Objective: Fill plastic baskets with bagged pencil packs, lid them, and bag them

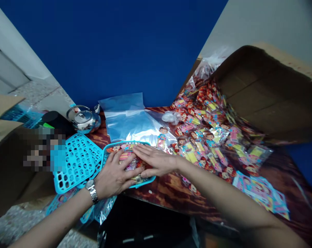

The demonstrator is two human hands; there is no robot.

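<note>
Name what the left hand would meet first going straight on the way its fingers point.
Most likely the right hand, just ahead over the light-blue basket, though relative height is unclear.

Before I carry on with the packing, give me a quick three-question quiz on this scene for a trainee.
1. True or false: the left hand and the right hand are both over the blue basket.
2. Seen in the picture, the metal kettle is: A) inside the basket; B) to the right of the basket; C) to the left of the basket.
3. What shows between the fingers, inside the basket?

Key:
1. True.
2. C.
3. Small packets with cartoon figures.
</note>
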